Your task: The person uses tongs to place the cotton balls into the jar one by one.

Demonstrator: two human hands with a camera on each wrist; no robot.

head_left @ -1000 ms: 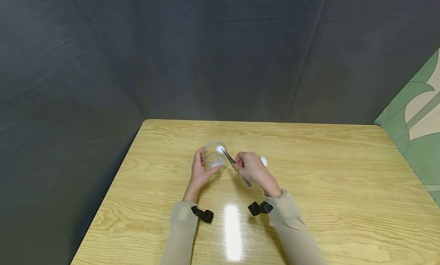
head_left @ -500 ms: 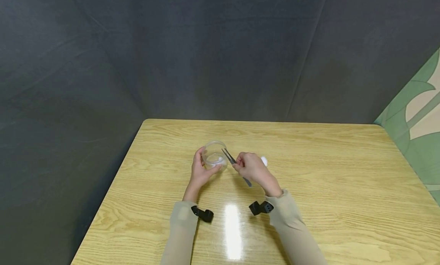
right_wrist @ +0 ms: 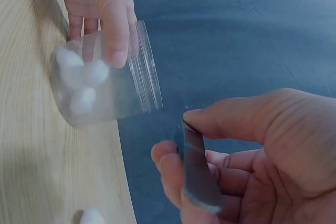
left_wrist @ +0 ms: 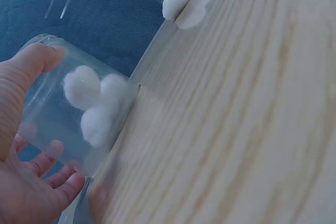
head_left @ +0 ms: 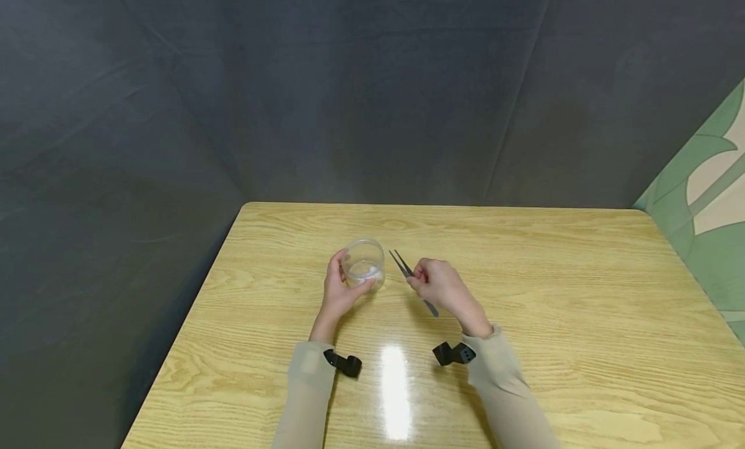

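A clear plastic jar [head_left: 363,242] stands upright on the table, and my left hand [head_left: 342,295] grips its side with thumb and fingers around the wall. Several white cotton balls [left_wrist: 83,87] lie at the jar's bottom. To the right of the jar, my right hand [head_left: 442,284] pinches a pair of dark tweezers [head_left: 403,265] between thumb and fingers. The tweezers' tips stand apart with nothing between them, just right of the jar's rim. In the right wrist view the tweezers [right_wrist: 198,169] show from their wide back end.
More cotton balls [left_wrist: 178,2] lie on the table beyond the jar in the left wrist view; one cotton ball [right_wrist: 92,216] shows low in the right wrist view. In the head view my right hand hides them. A dark curtain [head_left: 372,99] hangs behind the wooden table [head_left: 582,306].
The cotton ball held by the tweezers over the jar's mouth has been let go and dropped in. My right hand has shifted right with the parted tweezers; the left hand stays still.
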